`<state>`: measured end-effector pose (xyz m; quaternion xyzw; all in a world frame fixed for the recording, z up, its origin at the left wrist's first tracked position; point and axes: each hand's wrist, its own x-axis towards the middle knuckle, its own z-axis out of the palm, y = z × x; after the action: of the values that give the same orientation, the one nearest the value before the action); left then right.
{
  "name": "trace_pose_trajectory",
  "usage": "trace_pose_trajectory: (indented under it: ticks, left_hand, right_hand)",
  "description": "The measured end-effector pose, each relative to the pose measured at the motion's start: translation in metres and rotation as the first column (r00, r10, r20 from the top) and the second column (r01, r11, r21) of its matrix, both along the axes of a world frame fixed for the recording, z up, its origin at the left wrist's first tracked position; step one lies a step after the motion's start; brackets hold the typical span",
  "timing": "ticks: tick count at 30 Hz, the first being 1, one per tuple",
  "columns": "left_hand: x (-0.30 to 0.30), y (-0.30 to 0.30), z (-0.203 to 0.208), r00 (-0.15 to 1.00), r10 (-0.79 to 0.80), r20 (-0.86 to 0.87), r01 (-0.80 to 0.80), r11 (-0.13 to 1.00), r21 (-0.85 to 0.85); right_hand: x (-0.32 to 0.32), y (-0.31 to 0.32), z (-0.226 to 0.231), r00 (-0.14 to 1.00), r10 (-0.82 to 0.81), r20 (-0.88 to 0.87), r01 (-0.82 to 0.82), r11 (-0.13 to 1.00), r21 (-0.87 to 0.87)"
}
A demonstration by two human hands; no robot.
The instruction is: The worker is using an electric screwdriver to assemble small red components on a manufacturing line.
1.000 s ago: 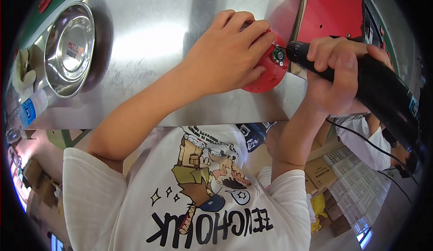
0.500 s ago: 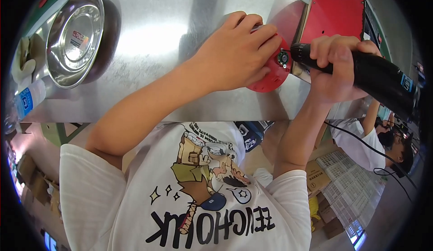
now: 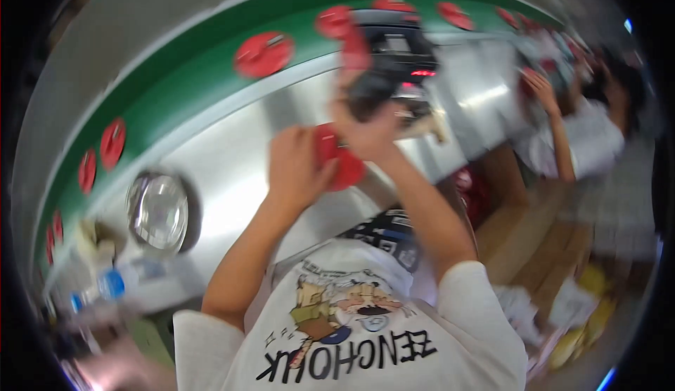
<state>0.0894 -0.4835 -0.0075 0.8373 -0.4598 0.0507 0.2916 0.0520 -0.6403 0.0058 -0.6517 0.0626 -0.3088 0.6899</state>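
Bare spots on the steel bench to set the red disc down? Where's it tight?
Free: the steel bench between the metal bowl and the left hand; also the strip below the green belt, left of the hands. Crowded: around the black tool and right hand, the far-left bottle corner, and by a co-worker's hand.

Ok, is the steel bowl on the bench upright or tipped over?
Upright. The steel bowl sits with its open mouth facing up on the metal bench, left of the left hand. The blur hides whether anything is inside.
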Motion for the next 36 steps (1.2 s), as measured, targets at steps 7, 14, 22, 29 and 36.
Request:
trace_pose_trajectory:
  ticks: [7, 14, 22, 29, 36]
  left_hand:
    - [-0.016, -0.007, -0.003, 0.998, 0.05, 0.043, -0.051, 0.999, 0.01]
    - [-0.082, -0.009, 0.074, 0.954, -0.287, -0.081, 0.267, 0.943, -0.199]
    - [-0.232, -0.168, 0.103, 0.739, -0.594, 0.317, 0.669, 0.593, -0.449]
    - [-0.08, -0.111, 0.092, 0.9, -0.358, 0.248, 0.431, 0.65, -0.626]
    - [0.172, 0.008, 0.041, 0.81, 0.428, 0.402, -0.487, 0.872, 0.054]
  right_hand:
    - [-0.081, -0.018, 0.066, 0.868, -0.302, 0.394, 0.207, 0.941, 0.267]
    - [-0.255, -0.033, 0.055, 0.661, -0.75, -0.021, 0.749, 0.657, 0.08]
    - [-0.413, -0.06, 0.019, 0.04, -0.966, 0.254, 0.981, -0.01, -0.193]
    - [-0.395, -0.075, 0.032, 0.102, -0.948, 0.303, 0.924, -0.022, -0.382]
    - [-0.307, -0.078, 0.021, 0.44, -0.896, 0.06, 0.897, 0.435, -0.085]
